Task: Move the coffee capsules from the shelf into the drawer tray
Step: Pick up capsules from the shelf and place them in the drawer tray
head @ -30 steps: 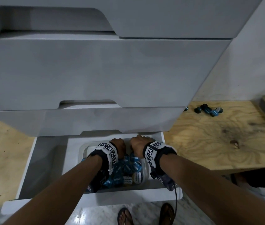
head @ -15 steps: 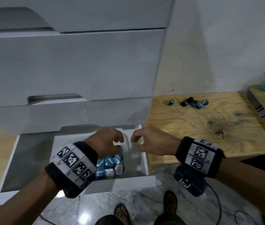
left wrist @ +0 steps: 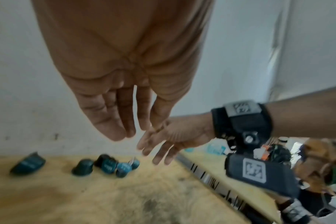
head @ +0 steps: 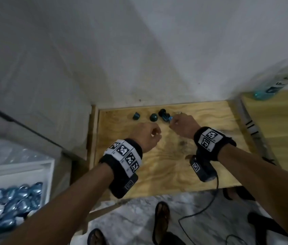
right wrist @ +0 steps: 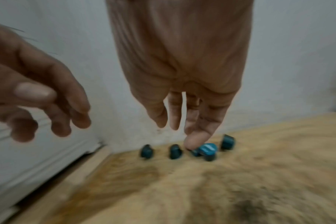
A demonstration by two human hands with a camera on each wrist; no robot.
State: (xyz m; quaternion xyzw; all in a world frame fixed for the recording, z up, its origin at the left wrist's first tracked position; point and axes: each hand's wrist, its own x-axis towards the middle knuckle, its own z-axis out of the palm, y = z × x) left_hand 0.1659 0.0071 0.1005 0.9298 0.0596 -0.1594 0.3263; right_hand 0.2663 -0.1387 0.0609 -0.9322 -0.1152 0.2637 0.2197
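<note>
Several dark teal coffee capsules (head: 153,117) lie near the wall at the back of the plywood shelf (head: 166,170). My right hand (head: 171,122) reaches over them with fingers extended; in the right wrist view one fingertip (right wrist: 193,141) hangs just above a blue-lidded capsule (right wrist: 207,149), holding nothing. My left hand (head: 156,136) hovers just left of it, loosely curled and empty, short of the capsules (left wrist: 82,167). The drawer tray (head: 48,175) at the lower left is full of blue capsules (head: 10,200).
Grey drawer fronts (head: 33,106) stand left of the shelf and a white wall behind it. A plastic bottle (head: 277,82) lies on a second wooden surface (head: 284,128) to the right. My sandalled feet (head: 161,221) and a black cable (head: 210,200) are below.
Both hands have left the drawer tray and moved right, out over the shelf, to the loose capsules. My view has swung right with them.
</note>
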